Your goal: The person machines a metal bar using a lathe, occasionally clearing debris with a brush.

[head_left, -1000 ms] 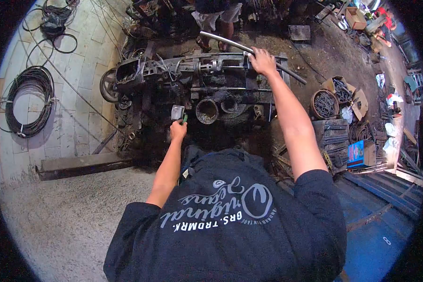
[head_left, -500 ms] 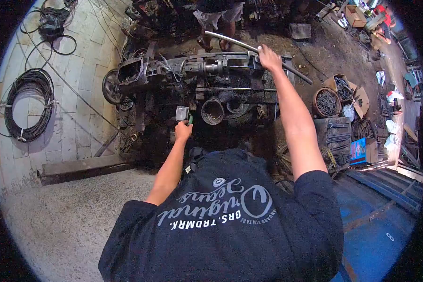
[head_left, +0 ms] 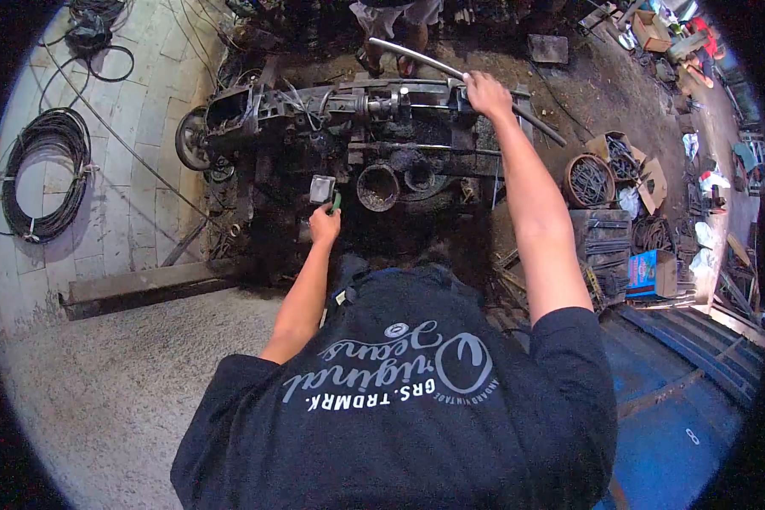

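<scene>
Over the far side of a dark, greasy machine [head_left: 331, 106], my right hand [head_left: 490, 95] is closed round a long metal rod [head_left: 416, 57]. The rod slants from upper left to lower right, shiny at its left end and dark beyond my hand. My left hand [head_left: 325, 224] is low in front of the machine, its fingers closed on a small green handle [head_left: 337, 202]. Just past those fingertips is a pale, squarish block [head_left: 322, 189]. A round metal bowl [head_left: 377, 187] with bits in it sits to the right of the left hand.
A coil of black cable [head_left: 47, 174] lies on the tiled floor at left. On the right are a round basket of metal pieces [head_left: 590, 180], an open carton [head_left: 650, 183] and a blue box [head_left: 643, 270]. A person's legs [head_left: 399, 38] show beyond the machine.
The view has shifted slightly, so the machine sits a little higher and further left. Both hands keep their holds; the rod has barely moved relative to the machine.
</scene>
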`<state>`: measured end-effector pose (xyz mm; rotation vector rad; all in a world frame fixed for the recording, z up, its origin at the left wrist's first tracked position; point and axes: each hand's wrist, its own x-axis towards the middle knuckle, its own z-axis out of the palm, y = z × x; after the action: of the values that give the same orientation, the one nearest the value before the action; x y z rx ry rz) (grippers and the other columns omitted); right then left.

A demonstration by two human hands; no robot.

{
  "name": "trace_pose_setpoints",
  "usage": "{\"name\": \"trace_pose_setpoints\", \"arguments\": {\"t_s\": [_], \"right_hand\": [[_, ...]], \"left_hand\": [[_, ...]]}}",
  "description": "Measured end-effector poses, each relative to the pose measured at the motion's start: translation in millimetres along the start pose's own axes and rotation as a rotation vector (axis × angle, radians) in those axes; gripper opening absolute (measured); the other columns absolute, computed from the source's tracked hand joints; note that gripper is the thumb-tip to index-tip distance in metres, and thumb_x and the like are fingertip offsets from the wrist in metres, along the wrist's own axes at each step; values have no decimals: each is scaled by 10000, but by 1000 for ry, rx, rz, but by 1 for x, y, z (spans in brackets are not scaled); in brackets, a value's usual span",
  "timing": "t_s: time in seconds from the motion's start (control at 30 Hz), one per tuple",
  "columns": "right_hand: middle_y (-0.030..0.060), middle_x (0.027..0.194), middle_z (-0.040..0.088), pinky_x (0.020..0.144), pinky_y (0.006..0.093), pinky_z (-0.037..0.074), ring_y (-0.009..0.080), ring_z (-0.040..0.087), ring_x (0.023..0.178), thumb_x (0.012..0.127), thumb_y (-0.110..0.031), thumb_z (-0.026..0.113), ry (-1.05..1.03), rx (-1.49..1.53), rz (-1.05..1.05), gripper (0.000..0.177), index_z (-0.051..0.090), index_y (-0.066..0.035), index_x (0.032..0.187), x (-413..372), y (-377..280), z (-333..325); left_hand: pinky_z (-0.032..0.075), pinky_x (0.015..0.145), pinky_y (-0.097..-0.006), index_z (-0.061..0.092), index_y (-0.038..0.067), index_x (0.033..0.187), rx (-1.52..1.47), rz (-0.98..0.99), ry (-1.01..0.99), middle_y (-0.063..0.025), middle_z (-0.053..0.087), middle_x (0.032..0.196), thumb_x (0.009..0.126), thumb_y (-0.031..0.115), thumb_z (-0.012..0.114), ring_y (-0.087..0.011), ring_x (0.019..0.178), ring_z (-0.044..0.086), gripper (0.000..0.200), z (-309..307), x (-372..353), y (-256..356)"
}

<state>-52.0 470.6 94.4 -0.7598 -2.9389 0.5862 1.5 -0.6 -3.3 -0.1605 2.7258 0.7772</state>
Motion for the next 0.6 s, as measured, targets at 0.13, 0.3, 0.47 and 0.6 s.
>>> {"name": "trace_pose_setpoints", "arguments": {"t_s": [0.13,0.3,0.47,0.6], "right_hand": [[151,1322,561,1012,480,414,359,525,1217,971,-497,331,43,-21,-15,543,553,-134,1309,-1,-4,-1],[150,1349,542,1041,507,385,345,510,1248,966,-528,324,-35,-15,26,567,520,-165,1355,-1,-6,-3],[155,1328,559,1034,484,401,342,526,1232,960,-543,315,-40,-12,25,578,532,-171,1346,1,-6,-4],[146,1324,564,1027,475,407,338,530,1227,958,-549,315,-81,14,41,577,537,-179,1341,1,-5,-7]], "left_hand": [[508,871,-440,687,77,1140,31,-25,-12,-207,688,1035,805,280,703,-370,991,652,392,-4,4,0],[507,869,-424,679,38,1139,54,-57,-26,-214,688,1037,824,277,697,-345,989,662,395,-14,-4,12],[508,858,-420,689,26,1108,36,5,10,-228,687,1020,817,267,698,-348,978,664,379,-7,-4,7],[508,868,-441,689,51,1125,-3,3,24,-208,693,1021,806,272,697,-368,990,655,388,3,2,-4]]}}
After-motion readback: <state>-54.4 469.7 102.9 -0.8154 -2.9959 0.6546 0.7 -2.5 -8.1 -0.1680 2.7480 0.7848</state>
